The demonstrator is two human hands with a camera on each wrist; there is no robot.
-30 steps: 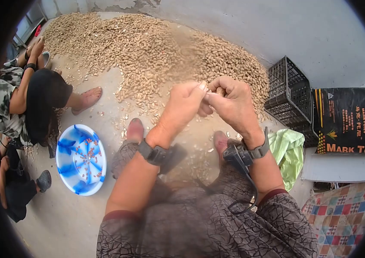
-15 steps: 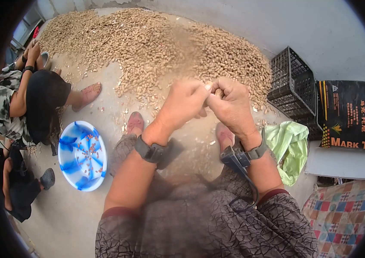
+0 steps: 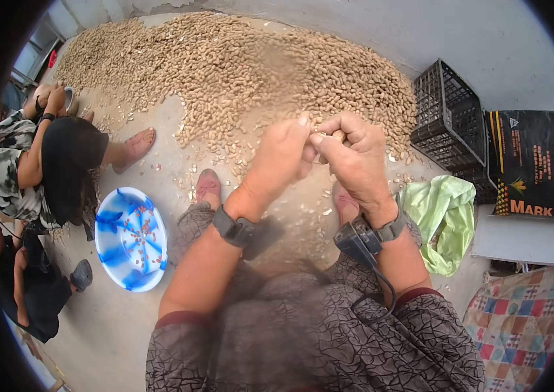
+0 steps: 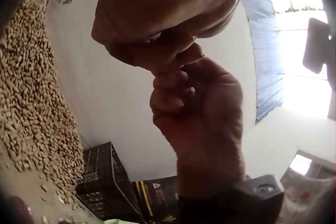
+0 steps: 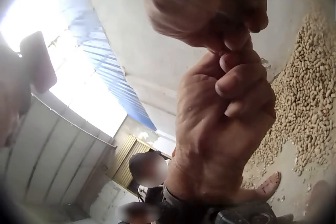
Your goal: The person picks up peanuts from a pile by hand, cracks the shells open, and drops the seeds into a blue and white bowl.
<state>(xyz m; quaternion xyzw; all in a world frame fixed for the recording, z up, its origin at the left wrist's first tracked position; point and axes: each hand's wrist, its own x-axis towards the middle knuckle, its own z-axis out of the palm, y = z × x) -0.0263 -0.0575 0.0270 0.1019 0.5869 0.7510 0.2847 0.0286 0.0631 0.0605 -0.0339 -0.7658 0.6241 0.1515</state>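
Note:
My left hand (image 3: 276, 153) and right hand (image 3: 360, 160) meet fingertip to fingertip in front of me, above the floor. Curled right fingers hold a peanut in its shell (image 3: 339, 135), partly hidden by the thumb. In the left wrist view a pale bit of peanut (image 4: 190, 92) shows inside the right hand's curl. The left thumb and fingers pinch at the same spot, mostly covering what lies between the fingertips. Left fingers fold inward in the right wrist view. Beyond the hands spreads a large heap of unshelled peanuts (image 3: 225, 72).
A blue-and-white basin (image 3: 100, 245) with reddish kernels (image 3: 136, 238) stands on the floor at left. Two people (image 3: 22, 163) sit beyond it. At right are a black crate (image 3: 450, 124), a green plastic bag (image 3: 443, 209), a black printed sack (image 3: 538, 163) and a patchwork cloth (image 3: 525, 326).
The left thumb has lifted upright and the fingers have shifted about the peanut. Both hands stay together. The head view has turned slightly, so the basin appears farther right.

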